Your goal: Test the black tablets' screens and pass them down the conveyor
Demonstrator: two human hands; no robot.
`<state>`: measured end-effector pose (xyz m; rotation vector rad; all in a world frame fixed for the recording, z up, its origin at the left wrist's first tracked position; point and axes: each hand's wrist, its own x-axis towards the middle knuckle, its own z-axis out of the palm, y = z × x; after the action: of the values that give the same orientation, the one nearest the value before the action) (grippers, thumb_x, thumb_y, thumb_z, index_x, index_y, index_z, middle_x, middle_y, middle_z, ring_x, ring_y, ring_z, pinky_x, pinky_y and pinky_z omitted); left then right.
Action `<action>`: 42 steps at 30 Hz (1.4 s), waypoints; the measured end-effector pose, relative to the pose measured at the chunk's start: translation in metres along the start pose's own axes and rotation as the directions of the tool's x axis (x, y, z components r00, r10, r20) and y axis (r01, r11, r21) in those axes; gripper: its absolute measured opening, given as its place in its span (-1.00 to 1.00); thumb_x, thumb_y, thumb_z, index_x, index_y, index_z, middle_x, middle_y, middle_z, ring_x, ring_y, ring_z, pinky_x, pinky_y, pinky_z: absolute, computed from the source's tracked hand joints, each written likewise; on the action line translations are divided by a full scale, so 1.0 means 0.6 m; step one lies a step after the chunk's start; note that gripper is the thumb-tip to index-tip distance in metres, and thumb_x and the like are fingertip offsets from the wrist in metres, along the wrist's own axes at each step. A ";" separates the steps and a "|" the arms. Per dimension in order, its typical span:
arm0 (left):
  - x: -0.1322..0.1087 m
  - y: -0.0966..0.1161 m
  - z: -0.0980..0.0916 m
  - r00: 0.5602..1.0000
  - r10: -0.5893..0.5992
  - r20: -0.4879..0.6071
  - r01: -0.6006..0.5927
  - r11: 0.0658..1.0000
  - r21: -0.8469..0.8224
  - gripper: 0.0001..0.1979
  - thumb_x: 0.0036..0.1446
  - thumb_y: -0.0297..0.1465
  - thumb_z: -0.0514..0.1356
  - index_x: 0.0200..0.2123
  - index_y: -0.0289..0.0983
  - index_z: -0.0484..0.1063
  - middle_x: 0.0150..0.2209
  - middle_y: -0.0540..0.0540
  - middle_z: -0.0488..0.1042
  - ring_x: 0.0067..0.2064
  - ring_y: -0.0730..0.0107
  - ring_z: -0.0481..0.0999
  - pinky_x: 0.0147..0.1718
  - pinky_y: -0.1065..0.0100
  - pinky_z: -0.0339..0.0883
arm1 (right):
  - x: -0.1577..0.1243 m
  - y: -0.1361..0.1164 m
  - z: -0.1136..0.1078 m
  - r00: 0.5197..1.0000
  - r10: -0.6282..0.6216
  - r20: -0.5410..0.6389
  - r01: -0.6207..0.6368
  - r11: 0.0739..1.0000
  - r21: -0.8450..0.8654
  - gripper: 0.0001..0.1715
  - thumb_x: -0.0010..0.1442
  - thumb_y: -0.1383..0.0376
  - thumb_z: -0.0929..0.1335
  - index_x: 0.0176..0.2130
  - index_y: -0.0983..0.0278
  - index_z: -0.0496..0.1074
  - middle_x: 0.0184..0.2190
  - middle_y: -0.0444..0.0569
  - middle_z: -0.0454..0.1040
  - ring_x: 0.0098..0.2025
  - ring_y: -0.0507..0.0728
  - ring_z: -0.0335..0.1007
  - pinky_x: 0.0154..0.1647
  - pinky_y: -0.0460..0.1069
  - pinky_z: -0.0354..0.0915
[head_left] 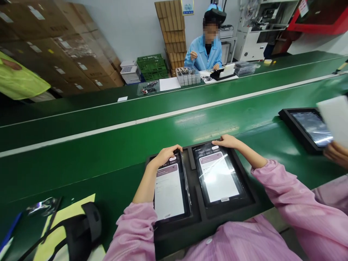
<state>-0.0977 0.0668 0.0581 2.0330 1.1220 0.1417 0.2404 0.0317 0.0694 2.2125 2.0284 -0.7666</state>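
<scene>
Two tablets with lit screens rest side by side in a black foam tray (197, 210) in front of me. My left hand (163, 157) grips the top edge of the left tablet (170, 192), its fingers curled at the upper corner. That tablet sits slightly askew in its recess. At the top of the right tablet (219, 175), my right hand (229, 141) has its thumb on the front by the edge; its other fingers are partly hidden behind. Both screens show a mauve banner above a white panel.
At right, a co-worker's hand (337, 152) holds a white sheet (335, 119) beside another tablet (312, 125) in a black tray. A black strapped object (91, 221) lies on yellow paper (84, 204) at left. Across the green bench (108, 156) sits a person in blue (203, 54).
</scene>
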 end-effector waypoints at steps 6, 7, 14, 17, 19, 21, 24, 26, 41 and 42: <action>0.000 -0.005 0.001 1.000 -0.017 0.019 0.017 1.000 -0.007 -0.50 -0.23 -0.37 0.00 -0.12 -0.13 0.39 -0.06 0.08 0.50 -0.09 0.19 0.41 -0.10 0.28 0.27 | 0.005 -0.004 -0.001 0.998 0.024 0.054 -0.022 0.999 -0.025 -0.34 0.16 -0.21 0.39 -0.23 0.35 0.54 -0.18 0.22 0.57 -0.17 0.33 0.52 -0.24 0.02 0.36; 0.000 -0.004 0.001 1.000 -0.018 0.017 0.018 1.000 -0.004 -0.50 -0.22 -0.38 0.00 -0.12 -0.13 0.39 -0.05 0.08 0.51 -0.08 0.20 0.42 -0.09 0.27 0.27 | 0.005 -0.005 -0.001 0.998 0.025 0.056 -0.023 0.999 -0.030 -0.34 0.15 -0.21 0.40 -0.23 0.35 0.54 -0.17 0.23 0.57 -0.14 0.34 0.52 -0.22 0.02 0.37; 0.001 -0.003 0.007 0.999 0.037 0.004 -0.037 0.998 0.040 -0.61 0.00 -0.36 -0.02 -0.11 -0.12 0.45 0.02 0.07 0.51 0.04 0.19 0.43 0.07 0.23 0.25 | 0.000 0.002 0.001 0.999 -0.011 0.049 0.010 1.000 0.028 -0.24 0.25 -0.29 0.24 -0.33 0.34 0.50 -0.33 0.17 0.52 -0.23 0.31 0.49 -0.22 0.04 0.35; -0.004 -0.005 0.019 0.994 0.108 0.000 -0.106 0.982 0.153 -0.62 0.20 -0.23 -0.01 0.00 -0.12 0.44 0.13 -0.03 0.45 0.16 0.12 0.38 0.18 0.15 0.17 | -0.011 0.026 0.026 0.990 -0.139 -0.027 0.141 0.989 0.054 -0.23 0.27 -0.29 0.19 -0.34 0.33 0.47 -0.35 0.13 0.44 -0.19 0.33 0.43 -0.13 0.09 0.34; -0.009 -0.006 0.025 0.990 0.142 0.012 -0.140 0.961 0.239 -0.54 0.21 -0.12 0.08 0.13 -0.11 0.38 0.21 -0.11 0.38 0.22 0.04 0.33 0.23 0.06 0.10 | -0.023 0.046 0.053 0.960 -0.252 -0.125 0.255 0.967 0.004 -0.22 0.19 -0.31 0.26 -0.17 0.35 0.48 -0.22 0.19 0.41 -0.09 0.39 0.37 -0.02 0.18 0.31; -0.013 -0.009 0.027 0.987 0.153 0.046 -0.160 0.946 0.281 -0.37 0.11 -0.08 0.23 0.23 -0.08 0.29 0.28 -0.16 0.28 0.28 -0.06 0.25 0.27 -0.02 0.01 | -0.036 0.065 0.082 0.920 -0.340 -0.195 0.332 0.940 -0.071 -0.04 0.05 -0.32 0.37 0.08 0.38 0.39 -0.05 0.27 0.35 0.00 0.45 0.30 0.06 0.25 0.26; -0.016 -0.014 0.024 0.977 0.169 0.127 -0.196 0.947 0.254 0.02 -0.14 -0.09 0.43 0.36 -0.04 0.07 0.36 -0.21 0.13 0.36 -0.18 0.10 0.31 -0.08 -0.11 | -0.045 0.086 0.109 0.885 -0.419 -0.203 0.391 0.905 -0.164 0.34 -0.15 -0.31 0.48 0.31 0.44 0.13 0.08 0.37 0.25 0.06 0.52 0.24 0.07 0.29 0.23; -0.016 -0.018 0.022 0.974 0.170 0.147 -0.201 0.951 0.237 0.24 -0.28 -0.13 0.51 0.41 -0.03 -0.08 0.38 -0.25 0.10 0.37 -0.24 0.06 0.31 -0.13 -0.15 | -0.045 0.094 0.116 0.868 -0.455 -0.198 0.415 0.885 -0.212 0.47 -0.23 -0.31 0.51 0.35 0.46 0.06 0.09 0.41 0.24 0.06 0.56 0.24 0.03 0.30 0.23; -0.004 -0.025 0.025 0.991 0.029 -0.129 -0.055 0.977 -0.205 -0.32 0.40 -0.11 -0.45 0.25 -0.17 0.27 0.14 -0.08 0.50 0.22 0.21 0.40 0.25 0.13 0.14 | -0.041 0.112 0.091 0.817 -0.114 -0.566 0.512 0.594 0.620 -0.46 0.33 -0.12 0.13 -0.13 0.13 0.48 -0.47 -0.05 0.29 -0.45 0.20 0.27 -0.35 0.14 0.31; -0.005 -0.027 0.025 0.993 0.038 -0.110 -0.061 0.974 -0.217 -0.30 0.39 -0.09 -0.47 0.26 -0.18 0.25 0.16 -0.09 0.49 0.23 0.22 0.38 0.26 0.13 0.12 | -0.053 0.119 0.084 0.822 -0.088 -0.563 0.516 0.534 0.670 -0.49 0.33 -0.12 0.13 -0.18 0.09 0.47 -0.55 -0.12 0.18 -0.56 0.15 0.13 -0.45 0.10 0.24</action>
<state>-0.1039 0.0607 0.0375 1.8737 1.0700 0.3861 0.2909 -0.0255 0.0165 2.6825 2.7841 -1.6263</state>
